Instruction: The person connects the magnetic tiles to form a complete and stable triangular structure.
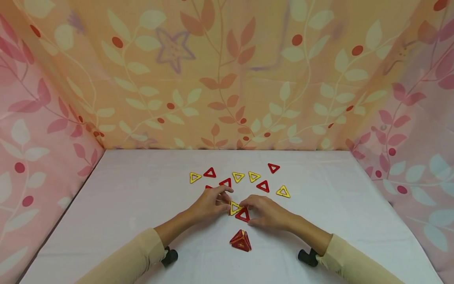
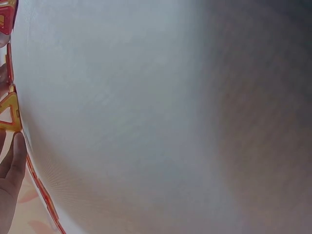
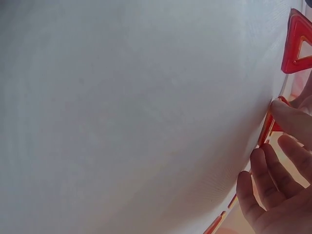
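Observation:
A yellow triangle frame [image 1: 231,212] and a red triangle frame [image 1: 247,215] stand side by side between my hands in the head view. My left hand [image 1: 209,203] pinches the yellow triangle at its left side, its index finger stretched out above. On the red triangle, my right hand [image 1: 267,212] holds the right side, thumb low at the corner and fingertips at the top. In the right wrist view the red triangle [image 3: 266,127] shows only edge-on beside the thumb. Nearer the body sits a small red pyramid [image 1: 241,245] of joined triangles.
Beyond the hands lie several loose triangles, among them a yellow one [image 1: 192,178], a red one [image 1: 210,175] and another red one [image 1: 273,171] far right. One red piece is partly hidden behind the left hand. Patterned curtains [image 1: 227,98] border the white table [image 1: 106,221].

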A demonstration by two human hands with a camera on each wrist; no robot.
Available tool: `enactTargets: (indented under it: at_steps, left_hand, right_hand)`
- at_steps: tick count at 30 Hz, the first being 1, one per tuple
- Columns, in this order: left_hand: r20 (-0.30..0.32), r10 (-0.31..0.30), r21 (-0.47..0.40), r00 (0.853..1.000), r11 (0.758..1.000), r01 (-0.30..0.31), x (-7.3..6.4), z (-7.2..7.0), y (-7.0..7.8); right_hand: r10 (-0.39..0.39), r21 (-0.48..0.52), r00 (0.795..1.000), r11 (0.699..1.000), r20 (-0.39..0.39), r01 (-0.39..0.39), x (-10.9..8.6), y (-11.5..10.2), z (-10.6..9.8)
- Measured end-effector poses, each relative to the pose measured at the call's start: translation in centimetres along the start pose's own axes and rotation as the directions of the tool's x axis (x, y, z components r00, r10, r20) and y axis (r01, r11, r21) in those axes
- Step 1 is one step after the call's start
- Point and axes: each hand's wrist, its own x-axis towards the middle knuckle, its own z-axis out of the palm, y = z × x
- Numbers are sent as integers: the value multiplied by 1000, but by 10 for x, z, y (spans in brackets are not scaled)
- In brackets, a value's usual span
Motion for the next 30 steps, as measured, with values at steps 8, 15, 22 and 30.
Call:
enactTargets:
  at_steps: [8, 15, 22, 30]
  left_hand:
    - [-2, -4, -4, 1000, 1000, 4, -1, 0, 1]
    - [1, -11, -5, 1000, 1000, 11, -1, 0, 0]
    - [0, -4, -2, 1000, 1000, 4, 0, -1, 1]
    - [1, -5, 0, 1000, 1000, 5, -1, -1, 1]
  right_hand:
    - [-4, -5, 1000, 1000, 4, 4, 1, 0, 0]
    - [-6, -15, 1000, 1000, 22, 6, 4, -4, -2]
    - [8, -44, 1000, 999, 26, -7, 5, -5, -1]
    - [11, -69, 1000, 998, 25, -9, 6, -6, -1]
